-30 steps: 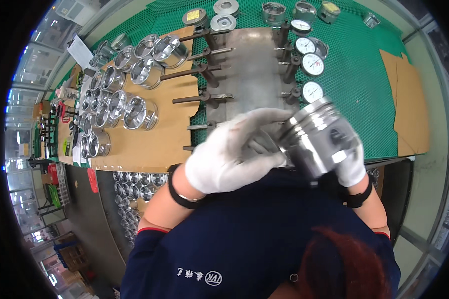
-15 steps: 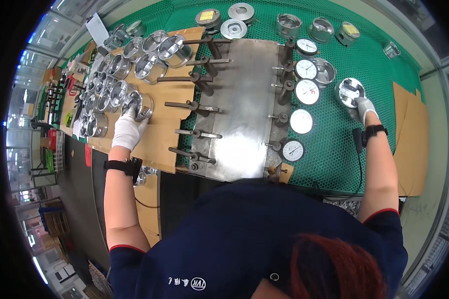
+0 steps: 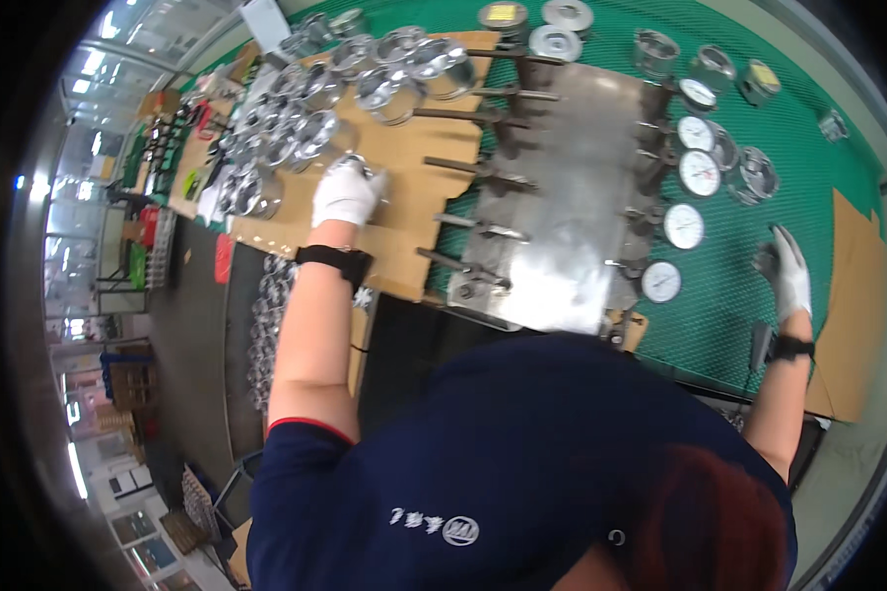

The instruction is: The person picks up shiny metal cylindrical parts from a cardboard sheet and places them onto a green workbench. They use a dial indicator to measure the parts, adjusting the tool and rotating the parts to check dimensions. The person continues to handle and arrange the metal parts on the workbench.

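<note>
A: Start at the bottom of the frame. What's nearest?

B: The person's dark blue top fills the lower centre, with both bare forearms running up and outward from it. A second ago both gloved hands were together just above the chest, clasped round one shiny metal piston. Now they are spread wide apart.

A: So where did that piston go?

B: Half a second back the right hand held it out at the right side. Now the right hand (image 3: 790, 279) rests at the right edge on the green mesh mat (image 3: 808, 187), fingers loose and flat, holding nothing that I can make out. A piston (image 3: 758, 174) stands on the mat above it, near but apart; it may be the same one.

A: And the left?

B: The left hand (image 3: 345, 192), in a white glove with a black wristband, sits upper left on the cardboard sheet (image 3: 404, 207), fingers curled over a piston (image 3: 357, 164) at the edge of the cluster of pistons (image 3: 296, 128). It looks like a grasp on a fresh part.

A: How does it look?

B: Bright, polished, cylindrical, mostly hidden by the glove. Beyond, connecting rods (image 3: 473, 167) line the steel plate (image 3: 572, 197).
</note>
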A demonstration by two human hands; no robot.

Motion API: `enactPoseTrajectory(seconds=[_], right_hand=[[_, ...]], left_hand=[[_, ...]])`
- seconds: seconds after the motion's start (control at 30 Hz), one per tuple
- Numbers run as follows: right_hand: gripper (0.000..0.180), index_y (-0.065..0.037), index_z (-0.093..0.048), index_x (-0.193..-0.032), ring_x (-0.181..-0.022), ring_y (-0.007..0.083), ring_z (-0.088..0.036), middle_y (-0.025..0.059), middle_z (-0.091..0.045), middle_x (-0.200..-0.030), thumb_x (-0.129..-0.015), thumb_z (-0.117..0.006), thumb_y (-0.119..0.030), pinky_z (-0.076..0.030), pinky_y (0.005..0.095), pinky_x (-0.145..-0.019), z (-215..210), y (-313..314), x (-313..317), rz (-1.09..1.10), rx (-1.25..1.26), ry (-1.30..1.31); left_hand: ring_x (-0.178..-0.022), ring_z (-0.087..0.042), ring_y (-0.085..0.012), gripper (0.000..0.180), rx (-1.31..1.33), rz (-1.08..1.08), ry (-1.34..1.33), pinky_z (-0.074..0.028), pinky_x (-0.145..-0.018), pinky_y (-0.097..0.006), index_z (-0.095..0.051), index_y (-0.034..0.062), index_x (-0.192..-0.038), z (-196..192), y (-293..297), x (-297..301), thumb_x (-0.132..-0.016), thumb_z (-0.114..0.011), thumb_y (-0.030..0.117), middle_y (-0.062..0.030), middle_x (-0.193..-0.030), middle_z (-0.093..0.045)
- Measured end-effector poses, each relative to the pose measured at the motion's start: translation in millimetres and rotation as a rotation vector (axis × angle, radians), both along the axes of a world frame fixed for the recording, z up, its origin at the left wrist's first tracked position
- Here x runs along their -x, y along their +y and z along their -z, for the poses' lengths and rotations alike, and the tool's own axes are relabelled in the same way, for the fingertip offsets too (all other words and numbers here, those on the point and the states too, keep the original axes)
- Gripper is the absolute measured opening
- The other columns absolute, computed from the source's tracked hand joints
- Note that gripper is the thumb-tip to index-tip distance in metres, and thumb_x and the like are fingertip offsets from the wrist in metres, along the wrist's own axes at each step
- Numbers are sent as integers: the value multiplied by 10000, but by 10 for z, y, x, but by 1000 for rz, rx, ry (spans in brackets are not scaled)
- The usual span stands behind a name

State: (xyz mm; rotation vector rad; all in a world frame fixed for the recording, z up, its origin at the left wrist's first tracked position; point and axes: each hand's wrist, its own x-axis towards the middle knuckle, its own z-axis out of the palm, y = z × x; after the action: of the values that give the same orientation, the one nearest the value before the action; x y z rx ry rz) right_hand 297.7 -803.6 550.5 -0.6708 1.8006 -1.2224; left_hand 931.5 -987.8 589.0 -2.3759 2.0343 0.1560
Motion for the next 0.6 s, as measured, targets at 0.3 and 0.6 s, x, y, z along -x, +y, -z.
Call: enactPoseTrajectory(seconds=[0.3, 0.6], right_hand=[[382, -6, -583, -1376, -789, 114, -616, 42, -654, -936, -1047, -516, -188, -522, 267, -772, -896, 748, -1307, -297, 115, 226], [1197, 38, -222, -1564, -1299, 319, -488, 205, -448, -1418, -646, -932, -256, -371, 407, -1127, -1022, 438, -3090, -776, 478, 234]], left_hand=[[-843, -681, -191, 423, -158, -274, 1051, -555, -772, -338, -688, 1, -1049, -582, 823, -334, -927, -657, 404, -93, -969, -721], [-858, -622, -89, 328, -634, 280, 1799, -500, -768, -256, -679, 10, -1175, -879, 1474, 780, -993, -636, 279, -15, -1026, -699]])
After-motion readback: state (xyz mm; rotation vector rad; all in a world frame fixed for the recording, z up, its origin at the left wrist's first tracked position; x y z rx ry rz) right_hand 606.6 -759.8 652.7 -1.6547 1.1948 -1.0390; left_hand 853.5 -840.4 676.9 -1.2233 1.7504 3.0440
